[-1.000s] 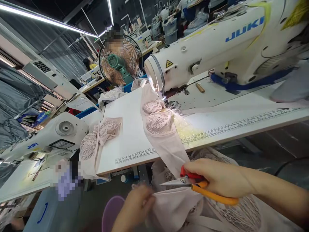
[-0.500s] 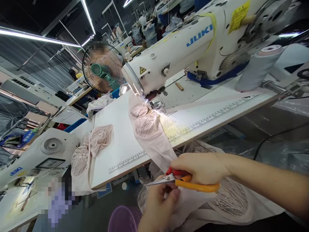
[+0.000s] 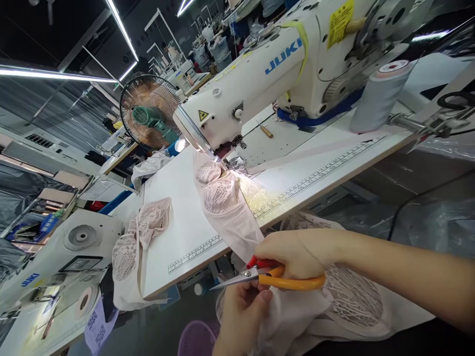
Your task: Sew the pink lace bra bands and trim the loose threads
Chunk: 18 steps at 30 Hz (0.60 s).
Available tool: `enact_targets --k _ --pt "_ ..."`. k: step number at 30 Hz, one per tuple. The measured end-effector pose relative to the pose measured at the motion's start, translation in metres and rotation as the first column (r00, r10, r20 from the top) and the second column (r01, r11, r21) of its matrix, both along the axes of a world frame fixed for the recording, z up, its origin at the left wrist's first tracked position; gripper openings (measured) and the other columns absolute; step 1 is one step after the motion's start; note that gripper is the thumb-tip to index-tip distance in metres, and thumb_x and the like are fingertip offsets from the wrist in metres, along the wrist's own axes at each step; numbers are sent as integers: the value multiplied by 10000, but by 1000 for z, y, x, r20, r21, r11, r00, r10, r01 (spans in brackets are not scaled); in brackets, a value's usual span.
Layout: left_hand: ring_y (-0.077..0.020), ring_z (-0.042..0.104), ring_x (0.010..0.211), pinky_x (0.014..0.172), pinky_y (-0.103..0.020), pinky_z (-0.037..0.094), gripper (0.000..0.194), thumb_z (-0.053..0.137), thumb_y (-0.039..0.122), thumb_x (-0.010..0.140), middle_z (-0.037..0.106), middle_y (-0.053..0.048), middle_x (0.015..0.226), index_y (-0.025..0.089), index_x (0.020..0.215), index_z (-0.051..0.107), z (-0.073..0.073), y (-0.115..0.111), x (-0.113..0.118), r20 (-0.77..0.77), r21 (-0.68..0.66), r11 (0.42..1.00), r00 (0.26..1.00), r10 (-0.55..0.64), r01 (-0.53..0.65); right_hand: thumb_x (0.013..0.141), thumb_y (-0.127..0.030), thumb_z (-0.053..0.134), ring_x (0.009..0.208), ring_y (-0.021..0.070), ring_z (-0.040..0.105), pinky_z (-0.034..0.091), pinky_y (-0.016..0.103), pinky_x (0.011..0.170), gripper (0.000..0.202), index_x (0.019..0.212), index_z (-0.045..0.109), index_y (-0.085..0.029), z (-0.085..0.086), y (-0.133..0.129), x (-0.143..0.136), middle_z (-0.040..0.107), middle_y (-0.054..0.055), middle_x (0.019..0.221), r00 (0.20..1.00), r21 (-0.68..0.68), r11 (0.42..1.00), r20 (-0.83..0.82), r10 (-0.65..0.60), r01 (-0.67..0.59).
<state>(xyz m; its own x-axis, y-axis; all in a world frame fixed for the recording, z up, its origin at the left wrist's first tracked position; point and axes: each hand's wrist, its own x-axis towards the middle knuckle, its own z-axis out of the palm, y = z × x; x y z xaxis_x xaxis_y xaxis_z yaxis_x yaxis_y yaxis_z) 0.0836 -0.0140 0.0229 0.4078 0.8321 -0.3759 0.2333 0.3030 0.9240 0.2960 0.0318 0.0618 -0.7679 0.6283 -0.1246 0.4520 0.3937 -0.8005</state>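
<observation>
Orange-and-red-handled steel scissors point(image 3: 285, 282); hands point(image 3: 289, 254); pale-pink lace garment point(image 3: 356, 299); curved cups

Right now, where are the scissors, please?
In the head view, low and right of centre: the scissors are in the right hand, just in front of the white table, blades beside the left hand's fingers.

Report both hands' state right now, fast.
Left hand: closed, fingers pinching the pale pink fabric.
Right hand: closed around the handles of the scissors.
</observation>
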Motion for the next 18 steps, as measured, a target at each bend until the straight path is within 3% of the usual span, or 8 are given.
enact_targets --k 4,12,18 --pt "-89 428 555 526 -205 376 435 733 513 711 550 -26 672 97 775 624 -2 0 -2 -36 -19 1000 999 -17 17 712 -235 587 514 143 377 309 272 472 275 605 333 -242 -2 0 -1 403 -64 578 1000 2 1000 -19 -8 8" --pt "-131 468 665 569 -225 378 503 783 533 637 639 -89 852 119 907 687 8 -1 8 -10 -43 997 998 56 -56 687 -249 609 535 151 403 302 271 470 263 632 353 -243 0 -5 0 423 -57 614 998 -11 1000 -63 -27 27" --pt "-78 329 556 528 -209 283 576 756 647 576 477 15 608 115 789 696 8 -1 10 -35 -138 990 999 4 -9 641 -177 596 573 150 459 340 248 495 162 741 477 -225 -6 -15 -1 501 -43 680 983 -75 992 -146 -114 104"
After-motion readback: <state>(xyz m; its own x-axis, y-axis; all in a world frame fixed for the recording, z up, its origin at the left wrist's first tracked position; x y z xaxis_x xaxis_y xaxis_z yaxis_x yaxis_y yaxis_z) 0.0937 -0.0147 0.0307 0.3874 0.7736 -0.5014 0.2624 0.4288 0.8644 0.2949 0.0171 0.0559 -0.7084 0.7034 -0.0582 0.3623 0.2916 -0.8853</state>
